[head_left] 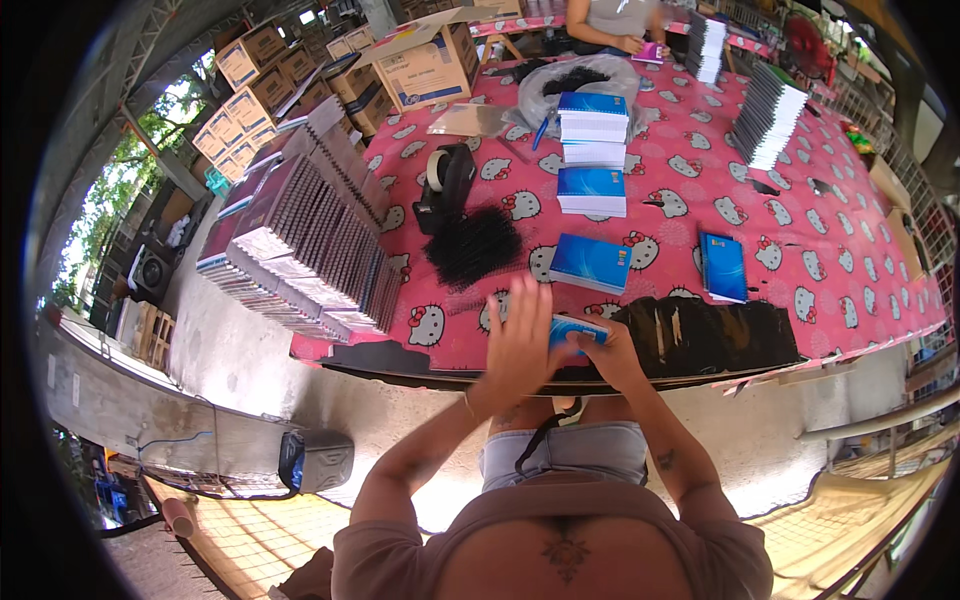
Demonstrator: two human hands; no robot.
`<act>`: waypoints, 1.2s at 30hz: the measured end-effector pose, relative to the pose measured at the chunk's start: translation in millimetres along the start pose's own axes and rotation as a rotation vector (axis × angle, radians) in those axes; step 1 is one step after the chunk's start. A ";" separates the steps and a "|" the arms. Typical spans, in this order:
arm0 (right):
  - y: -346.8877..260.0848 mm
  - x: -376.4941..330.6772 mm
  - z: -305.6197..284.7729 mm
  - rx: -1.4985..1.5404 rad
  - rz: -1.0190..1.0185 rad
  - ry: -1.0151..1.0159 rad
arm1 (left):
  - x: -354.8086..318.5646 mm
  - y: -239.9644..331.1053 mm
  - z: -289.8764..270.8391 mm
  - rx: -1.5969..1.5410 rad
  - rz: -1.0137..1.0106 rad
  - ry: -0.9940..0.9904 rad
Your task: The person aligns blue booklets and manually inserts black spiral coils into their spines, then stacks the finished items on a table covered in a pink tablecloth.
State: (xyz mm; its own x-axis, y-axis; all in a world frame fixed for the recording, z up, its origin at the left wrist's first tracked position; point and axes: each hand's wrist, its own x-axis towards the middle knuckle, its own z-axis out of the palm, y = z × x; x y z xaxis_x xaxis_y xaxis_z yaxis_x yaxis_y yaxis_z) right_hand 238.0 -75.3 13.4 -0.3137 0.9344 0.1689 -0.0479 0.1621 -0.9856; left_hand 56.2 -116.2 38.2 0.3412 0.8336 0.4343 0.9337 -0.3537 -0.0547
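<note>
At the near edge of the table I hold a small blue notebook [566,328] in my right hand [612,352], the thumb lying across its cover. My left hand [521,338] is flat with fingers stretched out, at the notebook's left side; its fingertips are a little blurred. It partly hides the notebook, and whether it touches it I cannot tell. Just beyond lies a short stack of blue notebooks [590,264]. To the left is a heap of black plastic binding coils [472,246]. Another blue notebook [723,267] lies off to the right.
Tall stacks of spiral-bound notebooks [310,240] stand left, beside a black tape dispenser [446,190]. More blue-covered stacks [592,190], a clear plastic bag [540,90] and a cardboard box [425,68] are farther back. Another person [612,25] sits across the pink patterned table [690,225].
</note>
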 end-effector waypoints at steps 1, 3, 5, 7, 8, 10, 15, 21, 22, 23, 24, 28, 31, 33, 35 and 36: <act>-2.8 1.3 0.8 0.022 0.012 -0.036 | 19.2 -9.9 -6.6 0.083 -0.016 0.040; -2.6 0.6 2.8 0.046 0.016 -0.054 | 9.0 -8.7 -7.1 0.082 0.017 -0.002; 0.6 6.7 3.6 0.055 -0.018 -0.023 | -40.0 4.3 26.3 -0.043 0.064 0.040; 6.7 10.0 -5.9 -0.025 -0.027 -0.068 | -22.2 9.5 15.0 -0.114 0.012 -0.021; 9.8 7.5 -4.7 -0.059 -0.022 -0.104 | -3.7 1.0 8.3 -0.054 0.009 -0.005; 17.8 9.2 -3.1 -0.060 -0.008 -0.112 | 23.1 -11.1 2.2 0.071 0.007 0.041; 28.8 7.8 -8.3 -0.073 -0.058 -0.086 | -22.1 29.5 11.7 -0.110 0.029 -0.050; 35.6 6.4 -3.6 -0.136 -0.069 -0.101 | -44.3 30.9 27.0 -0.132 0.071 0.042; 28.9 5.3 -1.7 -0.202 -0.073 -0.114 | -56.5 32.7 32.0 -0.170 0.080 0.056; 22.8 10.2 -0.3 -0.269 -0.093 -0.123 | -36.7 27.6 19.8 -0.151 0.076 0.086; 24.5 10.4 -2.1 -0.241 -0.076 -0.116 | -13.3 25.4 9.1 -0.099 0.058 0.057; 37.2 1.4 -10.4 -0.145 0.016 -0.111 | -9.0 32.0 6.9 -0.083 0.097 0.022; 42.4 7.2 -7.6 -0.147 -0.044 -0.122 | -27.5 36.4 16.7 -0.163 0.087 0.068; 45.3 0.7 -3.0 -0.186 -0.068 -0.139 | 7.0 23.5 0.8 -0.130 0.064 0.071; 40.4 4.0 -9.2 -0.253 -0.047 -0.157 | -0.5 26.5 4.9 -0.172 0.119 0.031; 38.0 5.1 -13.6 -0.287 -0.034 -0.158 | -13.2 29.6 11.6 -0.194 0.103 0.043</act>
State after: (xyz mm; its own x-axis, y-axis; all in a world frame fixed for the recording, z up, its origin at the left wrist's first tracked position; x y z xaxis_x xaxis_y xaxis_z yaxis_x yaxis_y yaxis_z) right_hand 247.5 -60.1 -23.2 -0.4612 0.8696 0.1764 0.2015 0.2962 -0.9336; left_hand 80.6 -132.7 20.4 0.4252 0.7715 0.4733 0.8543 -0.5148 0.0718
